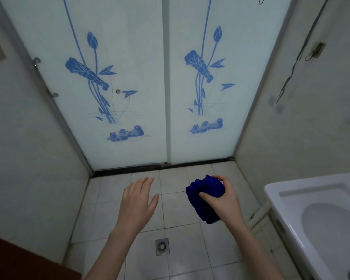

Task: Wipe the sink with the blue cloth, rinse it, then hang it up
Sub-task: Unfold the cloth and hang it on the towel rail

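So the deep blue bunched-up cloth (pixel 205 197) sits scrunched in the right hand (pixel 222 196), fingers curled round it, above the pale tiled floor (pixel 180 235). The left hand (pixel 138 201) hovers with fingers straight and together. The white ceramic sink (pixel 319 217) sits off to the right, well apart.

Frosted lotus-print doors (pixel 129 47), pale tiled floor (pixel 180 231).

Home bathroom, white sink (pixel 291 190), tiled floor (pixel 180 235) with drain (pixel 162 247), frosted, probably shower, doors (pixel 129 77)
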